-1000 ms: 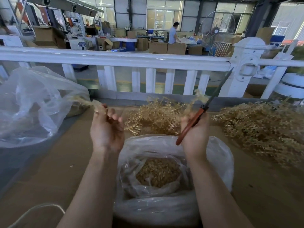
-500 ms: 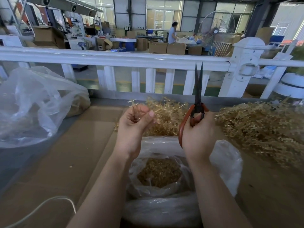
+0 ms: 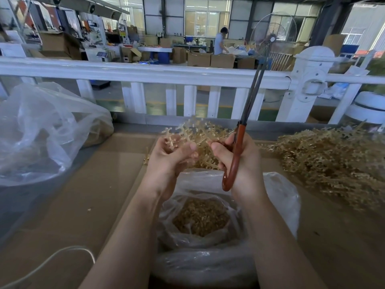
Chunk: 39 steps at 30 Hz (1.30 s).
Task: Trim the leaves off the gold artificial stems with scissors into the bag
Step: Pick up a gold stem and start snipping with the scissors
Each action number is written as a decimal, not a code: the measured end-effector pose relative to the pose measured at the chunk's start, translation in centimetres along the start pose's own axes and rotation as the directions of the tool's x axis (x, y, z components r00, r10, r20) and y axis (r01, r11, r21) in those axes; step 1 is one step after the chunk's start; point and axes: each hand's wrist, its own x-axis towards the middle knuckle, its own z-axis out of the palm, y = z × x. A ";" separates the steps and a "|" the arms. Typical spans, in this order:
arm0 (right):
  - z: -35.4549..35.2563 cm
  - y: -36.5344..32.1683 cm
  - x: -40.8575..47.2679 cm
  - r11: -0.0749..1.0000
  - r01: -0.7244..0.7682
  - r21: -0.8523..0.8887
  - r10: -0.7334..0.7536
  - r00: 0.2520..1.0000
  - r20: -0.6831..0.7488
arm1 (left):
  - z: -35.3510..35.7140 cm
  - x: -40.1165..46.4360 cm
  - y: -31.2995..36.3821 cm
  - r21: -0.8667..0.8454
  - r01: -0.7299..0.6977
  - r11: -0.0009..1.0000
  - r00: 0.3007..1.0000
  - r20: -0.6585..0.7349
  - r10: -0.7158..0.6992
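My left hand pinches a gold artificial stem that rises from a small heap at the table's middle. My right hand grips red-handled scissors; their long dark blades are together and point up past the white railing. Both hands hover just above a clear plastic bag, open at the near edge, with gold trimmed leaves inside. The thumbs nearly touch over the stem.
A large pile of gold stems lies to the right. A second clear bag sits at the left. A white railing runs behind the cardboard-covered table. A white cable curls at the near left.
My left hand moved right from near the left bag to the middle heap and took a new stem. My right hand swung the scissors upright and came closer to my left hand.
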 end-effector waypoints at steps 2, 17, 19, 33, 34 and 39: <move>0.1 0.0 0.0 0.998 0.005 -0.062 -0.005 1.000 0.008 | 0.1 -0.2 0.0 0.066 0.078 0.995 0.995 0.060 -0.082; 0.3 1.6 0.3 0.963 -0.049 -0.266 0.045 0.999 -0.021 | 1.0 -0.5 -0.4 0.197 0.082 0.977 0.996 0.009 -0.085; 0.4 1.8 0.4 0.970 -0.049 -0.239 0.038 0.998 -0.051 | 1.1 -0.5 -0.5 0.231 0.067 0.971 0.997 0.017 -0.072; -1.4 1.1 0.6 0.924 -0.298 -0.239 0.340 0.927 0.157 | -0.7 0.0 -0.2 0.339 0.277 0.899 0.953 0.022 -0.302; -1.6 1.1 0.6 0.900 -0.360 -0.247 0.411 0.889 0.203 | -0.8 0.1 -0.2 0.359 0.321 0.877 0.935 0.030 -0.355; -1.5 1.8 0.5 0.791 -0.423 -0.443 0.568 0.777 0.272 | -0.7 -0.1 0.1 0.449 0.458 0.768 0.856 0.010 -0.516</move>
